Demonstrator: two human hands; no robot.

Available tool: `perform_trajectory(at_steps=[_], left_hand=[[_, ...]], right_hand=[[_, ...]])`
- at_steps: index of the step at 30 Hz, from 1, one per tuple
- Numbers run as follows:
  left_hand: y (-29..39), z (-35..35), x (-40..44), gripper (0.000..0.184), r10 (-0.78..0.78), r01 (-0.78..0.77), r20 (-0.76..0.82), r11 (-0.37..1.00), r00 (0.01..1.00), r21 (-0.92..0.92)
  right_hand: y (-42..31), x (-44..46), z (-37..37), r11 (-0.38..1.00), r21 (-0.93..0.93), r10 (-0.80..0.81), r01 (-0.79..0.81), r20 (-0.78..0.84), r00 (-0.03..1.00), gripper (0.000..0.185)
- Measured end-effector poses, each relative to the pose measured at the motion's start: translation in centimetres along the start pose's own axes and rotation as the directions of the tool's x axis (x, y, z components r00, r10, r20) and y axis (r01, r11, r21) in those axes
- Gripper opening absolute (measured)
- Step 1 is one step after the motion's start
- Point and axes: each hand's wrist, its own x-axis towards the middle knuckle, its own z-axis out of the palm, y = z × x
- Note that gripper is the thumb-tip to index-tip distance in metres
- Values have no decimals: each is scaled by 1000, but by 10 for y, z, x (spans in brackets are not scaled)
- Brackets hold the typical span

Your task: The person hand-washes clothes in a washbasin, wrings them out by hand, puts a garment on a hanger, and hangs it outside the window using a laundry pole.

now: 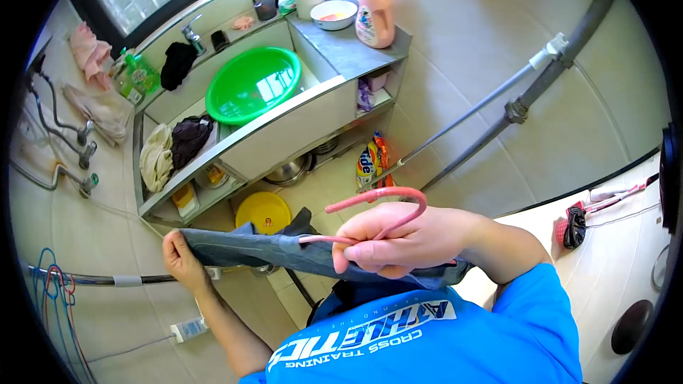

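Observation:
My left hand (183, 261) is closed on the end of a grey-blue denim garment (238, 249), which stretches sideways in front of my body. My right hand (405, 238) grips a pink clothes hanger (421, 207) near its hook, and the hook curves up above the knuckles. Part of the hanger's arm points left along the garment's upper edge. Most of the hanger is hidden by the hand and the cloth, so I cannot tell how far it sits inside the garment.
A green basin (220, 92) with water stands in the sink, beside crumpled clothes (156, 156). A pink detergent bottle (376, 17) and white bowl (333, 21) are on the counter. A yellow basin (263, 213) and Tide bag (367, 163) sit lower. Hangers (53, 284) hang at left.

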Motion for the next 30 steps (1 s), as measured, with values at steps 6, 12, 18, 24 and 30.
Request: perform_trajectory(at_steps=[6, 12, 18, 24, 30], left_hand=[[105, 79, -54, 33, 427, -459, 181, 866, 886, 199], [163, 132, -127, 39, 510, -663, 624, 748, 592, 16], [177, 146, -169, 30, 554, -654, 472, 753, 686, 68], [191, 131, -170, 22, 498, -594, 410, 791, 764, 147], [224, 147, -170, 23, 593, -646, 354, 762, 724, 44]], right_hand=[[30, -35, -16, 984, -115, -127, 136, 79, 989, 19], [54, -77, -36, 987, -113, -107, 116, 78, 991, 23], [59, -137, -54, 841, -517, -189, 157, -9, 982, 17], [103, -178, -55, 614, -789, -338, 15, -245, 909, 14], [109, -208, -22, 507, -861, -703, -52, -447, 552, 10]])
